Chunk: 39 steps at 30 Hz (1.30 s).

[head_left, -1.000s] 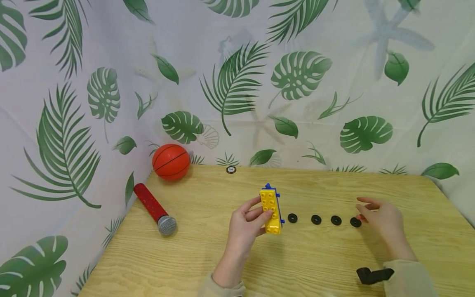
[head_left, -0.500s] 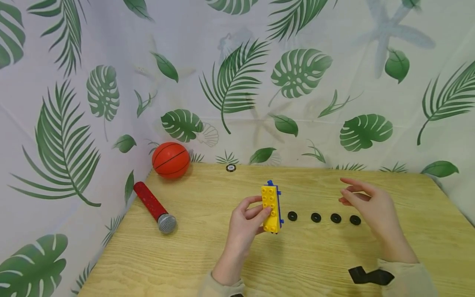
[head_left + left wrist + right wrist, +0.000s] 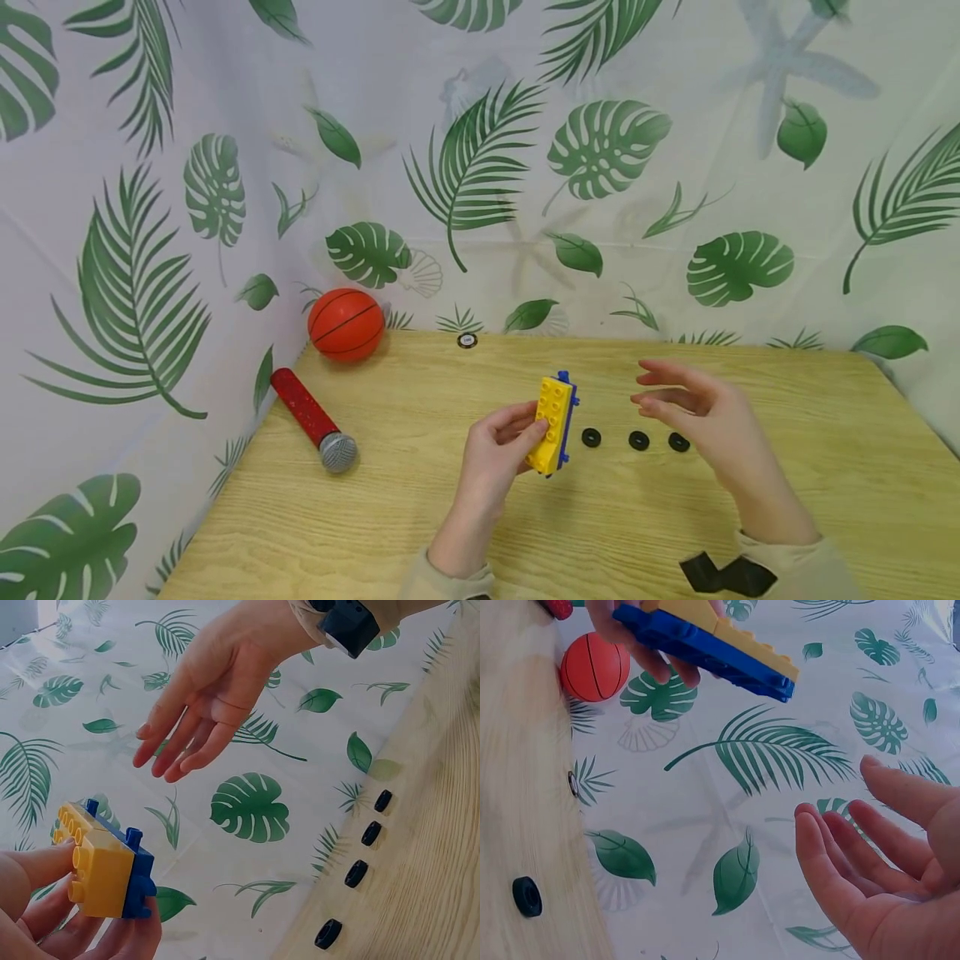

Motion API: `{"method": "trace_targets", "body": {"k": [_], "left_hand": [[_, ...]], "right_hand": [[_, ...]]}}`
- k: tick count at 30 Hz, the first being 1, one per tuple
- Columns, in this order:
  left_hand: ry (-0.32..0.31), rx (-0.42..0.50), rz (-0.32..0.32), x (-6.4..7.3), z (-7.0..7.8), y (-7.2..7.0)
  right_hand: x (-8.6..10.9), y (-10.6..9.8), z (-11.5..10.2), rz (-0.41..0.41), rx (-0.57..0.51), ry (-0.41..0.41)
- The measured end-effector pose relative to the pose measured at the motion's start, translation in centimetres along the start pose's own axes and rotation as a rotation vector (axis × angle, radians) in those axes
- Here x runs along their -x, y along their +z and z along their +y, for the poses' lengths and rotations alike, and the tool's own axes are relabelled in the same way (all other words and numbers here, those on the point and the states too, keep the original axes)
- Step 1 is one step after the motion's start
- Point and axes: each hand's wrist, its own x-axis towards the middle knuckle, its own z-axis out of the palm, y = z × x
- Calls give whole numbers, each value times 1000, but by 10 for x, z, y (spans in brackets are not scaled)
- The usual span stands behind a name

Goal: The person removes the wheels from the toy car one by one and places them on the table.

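Note:
My left hand (image 3: pixel 483 462) grips a toy car body (image 3: pixel 553 421) of yellow studded bricks on a blue base, thumb on the yellow side. Blue pegs stick out along the base, and it is held tilted above the table. In the left wrist view, the car body (image 3: pixel 109 874) has no wheels on the pegs that show. My right hand (image 3: pixel 723 429) is raised to its right, fingers loosely bent and apart, holding nothing. Several small black toy wheels (image 3: pixel 586 439) lie in a row on the table; in the head view the right hand hides the rightmost.
An orange-red basketball (image 3: pixel 346 325) sits at the back left corner of the wooden table (image 3: pixel 360 533). In front of it lies a red microphone (image 3: pixel 306 408) with a silver head. A small round chip (image 3: pixel 467 340) lies near the back edge, before a leaf-print cloth (image 3: pixel 637 275).
My right hand has lifted from the rightmost wheel and moved left toward the car body. The left hand has tilted the car body slightly to the right.

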Motion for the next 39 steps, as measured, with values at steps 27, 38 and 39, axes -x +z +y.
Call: {"method": "trace_targets", "body": {"k": [27,38,39], "left_hand": [[-3,-58,-107,2,-1,6],[-41,-43,-173,0,1,0],[-40,-40,-182,0,1,-1]], "right_hand": [[7,29,-15,-155,27,-21],[11,24,-8,-172,-6,34],[12,23,-7,-169,-7,41]]}}
